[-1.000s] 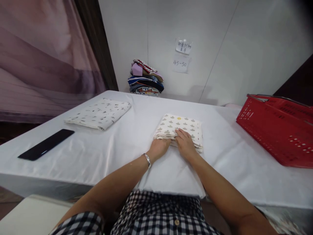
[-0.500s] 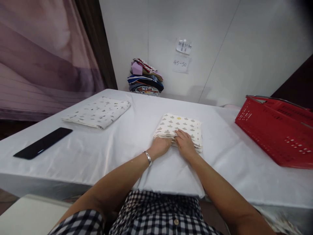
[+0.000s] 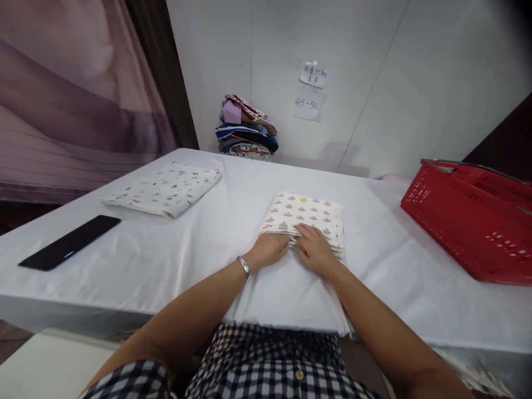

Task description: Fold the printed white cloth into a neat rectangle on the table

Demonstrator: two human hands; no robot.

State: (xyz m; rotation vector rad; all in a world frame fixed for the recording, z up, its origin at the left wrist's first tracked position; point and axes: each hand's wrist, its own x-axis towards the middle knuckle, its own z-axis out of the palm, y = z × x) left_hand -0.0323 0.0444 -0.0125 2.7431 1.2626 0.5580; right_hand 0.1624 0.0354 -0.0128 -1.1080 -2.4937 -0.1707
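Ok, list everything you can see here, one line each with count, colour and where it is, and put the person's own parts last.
table: one, white cloth cover, fills the foreground
folded crown-print cloth: one, cream with grey crowns, table centre, under both hands
folded spotted cloth: one, white with small grey marks, far left of table
phone: one, black, flat near the left edge
basket: one, red plastic, right side of table
pile of folded clothes: one, mixed colours, far table edge against the wall
paper notes: two, white, stuck on the wall
curtain: one, mauve, left
checked shirt: one, black and white, bottom
bracelet: one, silver, left wrist
left hand: at the cloth's near edge
right hand: resting on the cloth's near edge
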